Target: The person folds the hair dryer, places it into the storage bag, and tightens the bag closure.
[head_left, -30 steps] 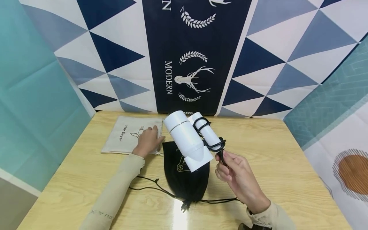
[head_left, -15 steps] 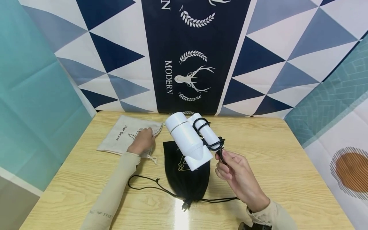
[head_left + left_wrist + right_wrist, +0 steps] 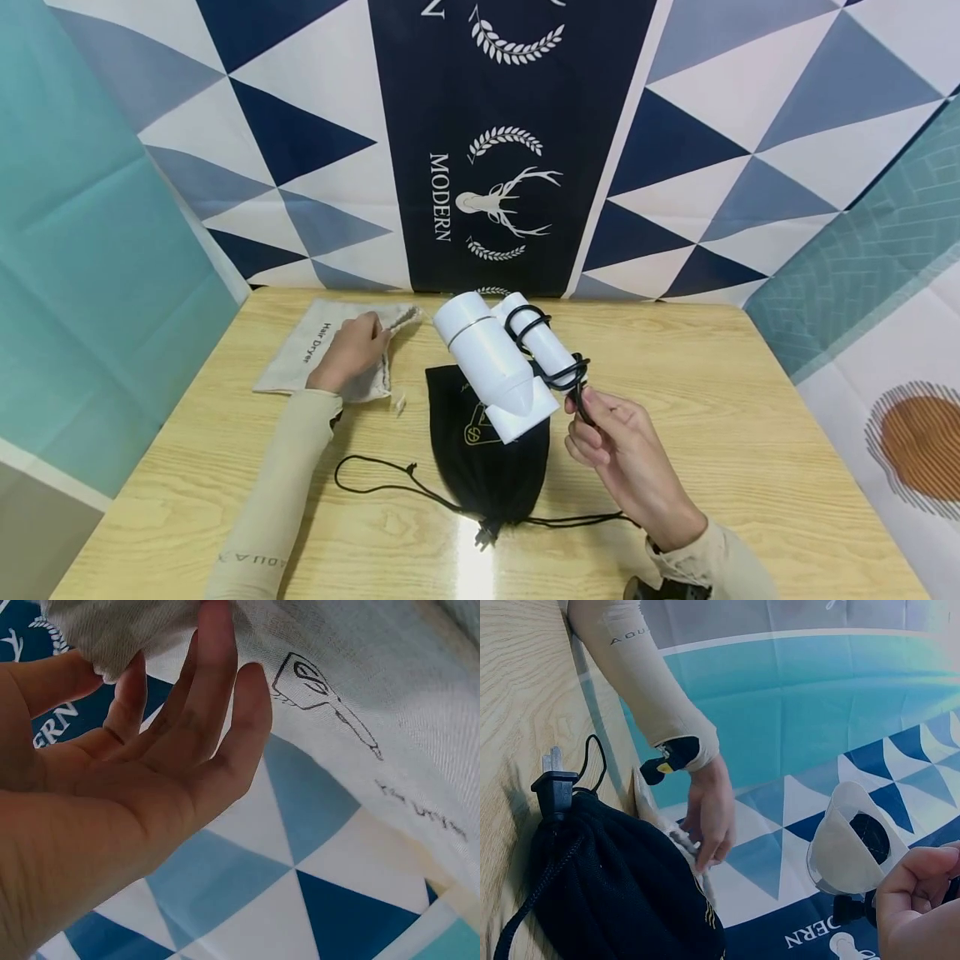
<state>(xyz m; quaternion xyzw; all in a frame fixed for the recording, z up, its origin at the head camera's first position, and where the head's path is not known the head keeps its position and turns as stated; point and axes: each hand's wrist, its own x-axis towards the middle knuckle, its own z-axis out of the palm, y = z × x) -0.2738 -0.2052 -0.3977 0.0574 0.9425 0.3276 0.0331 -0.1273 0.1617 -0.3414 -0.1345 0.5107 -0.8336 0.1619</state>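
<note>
My left hand (image 3: 348, 354) pinches the open-mouth edge of a beige cloth pouch (image 3: 288, 362) at the back left. The pouch is printed "Hair Dryer". In the left wrist view, thumb and fingers grip the gathered cloth (image 3: 139, 634), and the dryer drawing shows beside them. My right hand (image 3: 630, 454) pinches the black cord at the handle end of a white hair dryer (image 3: 491, 358), holding it above the table, tilted. The cord (image 3: 558, 379) is wound round the handle. Beneath it lies a black drawstring pouch (image 3: 491, 467), partly hidden by the dryer.
A black plug (image 3: 555, 787) sticks out at the gathered end of the black pouch. Its drawstrings (image 3: 375, 487) spread to both sides on the wooden table (image 3: 750, 417). A patterned cloth backdrop (image 3: 315, 158) stands behind the table's far edge.
My left hand has moved left, drawing the edge of the beige pouch with it and lifting it. The pouch's near corner and drawstring shifted left. The right hand and hair dryer stay nearly still.
</note>
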